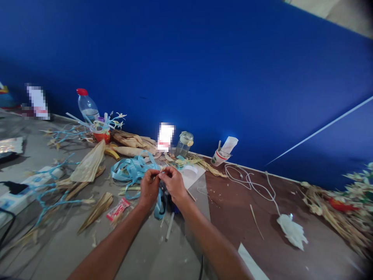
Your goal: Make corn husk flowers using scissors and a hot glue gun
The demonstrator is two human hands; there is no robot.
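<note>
My left hand (149, 188) and my right hand (174, 184) meet over the middle of the table, thumbs and fingertips pinched together. Between them is a tiny pale piece, too small and too covered by the fingers to name. A loose heap of light blue ribbon (128, 170) lies just left of and behind my left hand, and a loop of it hangs below the hands. Dark items under my right hand are mostly hidden. Beyond the hands, a white sheet of paper (194, 179) lies flat. Dried husk pieces (97, 208) and a red wrapper (118, 209) lie to the left.
Blue-wrapped twigs (55, 196) and a white power strip (30, 190) occupy the left. Along the blue wall (186, 70) stand a bottle (87, 105), a glass jar (184, 144) and a paper cup (219, 157). A white cable (252, 182) and crumpled tissue (292, 232) lie right.
</note>
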